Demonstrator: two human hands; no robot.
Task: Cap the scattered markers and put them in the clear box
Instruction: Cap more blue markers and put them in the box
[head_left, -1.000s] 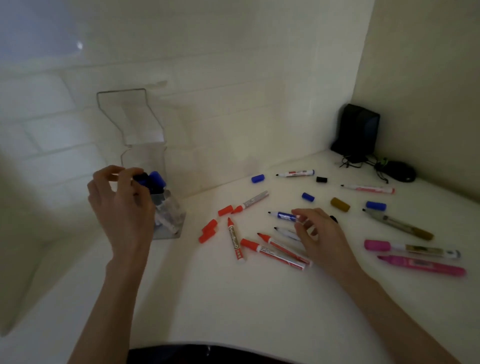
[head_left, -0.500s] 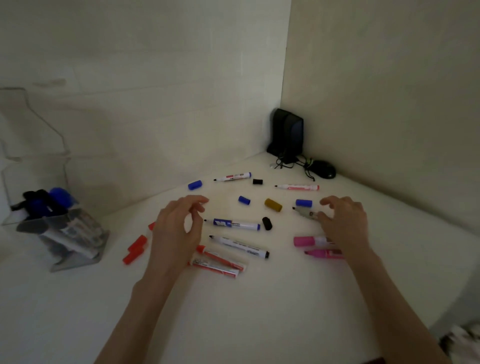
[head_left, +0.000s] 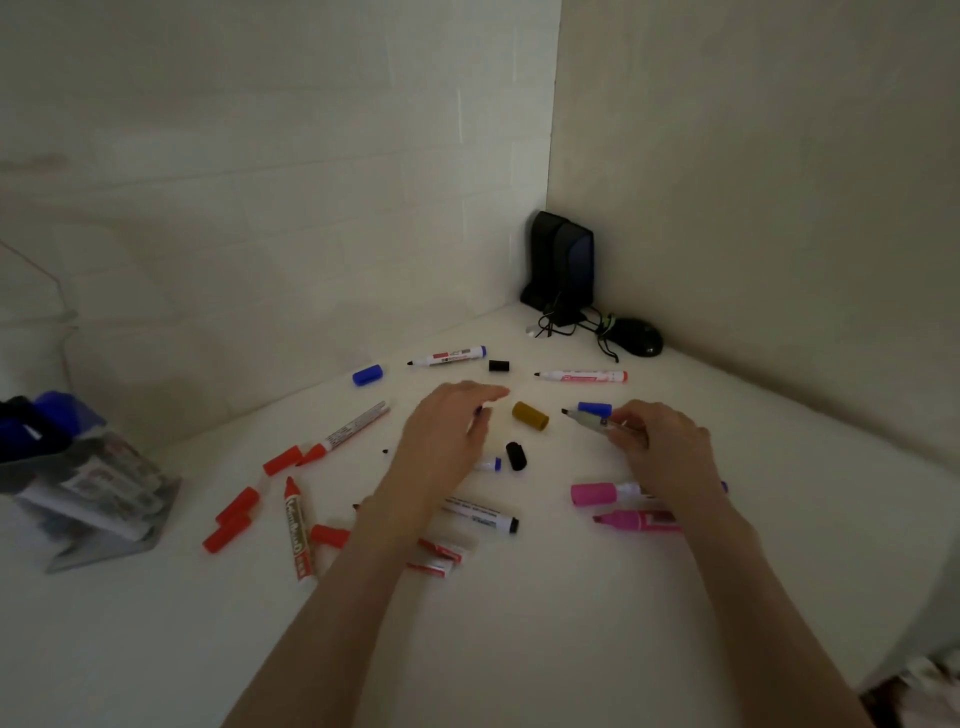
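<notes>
White corner desk (head_left: 571, 623) holds scattered markers (head_left: 581, 375); the right hand (head_left: 662, 454) pinches an uncapped grey marker (head_left: 589, 419), the left hand (head_left: 447, 436) hovers, fingers loosely straight, beside a mustard cap (head_left: 530, 415).

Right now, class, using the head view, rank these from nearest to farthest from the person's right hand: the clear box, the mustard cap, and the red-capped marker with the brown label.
1. Mustard cap: just left of the right hand.
2. Red-capped marker: well to the left, nearer the person.
3. Clear box: at the far left edge.
</notes>
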